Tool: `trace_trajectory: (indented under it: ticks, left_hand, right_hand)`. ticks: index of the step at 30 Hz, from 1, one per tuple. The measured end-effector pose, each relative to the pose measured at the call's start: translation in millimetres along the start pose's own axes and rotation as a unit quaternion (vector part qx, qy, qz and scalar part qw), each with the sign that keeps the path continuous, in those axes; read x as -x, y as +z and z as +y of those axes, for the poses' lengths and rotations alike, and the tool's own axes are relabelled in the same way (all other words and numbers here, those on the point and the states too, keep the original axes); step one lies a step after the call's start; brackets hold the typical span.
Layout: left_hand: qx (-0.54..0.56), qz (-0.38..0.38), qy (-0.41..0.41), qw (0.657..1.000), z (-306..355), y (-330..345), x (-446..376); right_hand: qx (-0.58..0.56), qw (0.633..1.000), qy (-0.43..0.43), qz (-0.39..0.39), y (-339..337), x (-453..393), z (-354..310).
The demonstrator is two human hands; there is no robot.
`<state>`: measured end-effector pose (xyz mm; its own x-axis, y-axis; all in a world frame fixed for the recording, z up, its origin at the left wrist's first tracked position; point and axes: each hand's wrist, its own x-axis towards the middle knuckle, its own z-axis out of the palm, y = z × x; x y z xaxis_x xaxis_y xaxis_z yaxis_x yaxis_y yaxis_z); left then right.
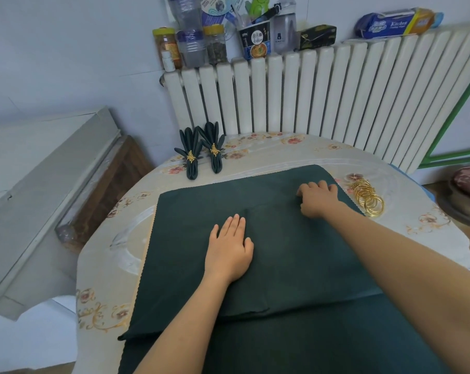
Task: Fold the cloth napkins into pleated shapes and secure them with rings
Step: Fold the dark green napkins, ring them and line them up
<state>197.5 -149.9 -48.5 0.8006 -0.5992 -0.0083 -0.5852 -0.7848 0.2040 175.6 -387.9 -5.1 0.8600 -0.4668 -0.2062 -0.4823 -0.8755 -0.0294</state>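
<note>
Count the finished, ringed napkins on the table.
2. Both stand at the table's far left edge, side by side: left napkin, right napkin, each cinched by a gold ring. None seem hidden.

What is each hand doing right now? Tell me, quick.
Left hand: open, fingers straight, pressing flat on the dark green napkin.
Right hand: fingers curled at the napkin's far right corner; whether it pinches the cloth cannot be told.

Napkin (282,252) flat on table (322,155), both hands on it. Rings (368,199) just right of napkin. Two folded napkins (201,152) behind, left. Radiator (322,98) behind table.
</note>
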Motion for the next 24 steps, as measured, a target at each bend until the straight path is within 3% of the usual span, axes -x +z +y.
trace_trajectory:
  ticks: [4, 8, 13, 24]
  left_hand:
    - [-0.001, -0.001, -0.008, 1.0, -6, 0, 0]
    - [0.0, 0.002, -0.012, 1.0, -10, -1, -2]
    - [0.016, 0.015, -0.006, 1.0, -7, -3, -1]
    - [0.11, 0.069, 0.051, 0.99, -3, -5, 6]
  right_hand:
    - [0.119, 0.992, -0.003, -0.04, -16, -1, 0]
    - [0.153, 0.987, -0.031, 0.029, -29, 18, -1]
    - [0.102, 0.985, -0.075, 0.119, -38, 72, -17]
    - [-0.113, 0.967, -0.144, 0.18, 40, 149, -56]
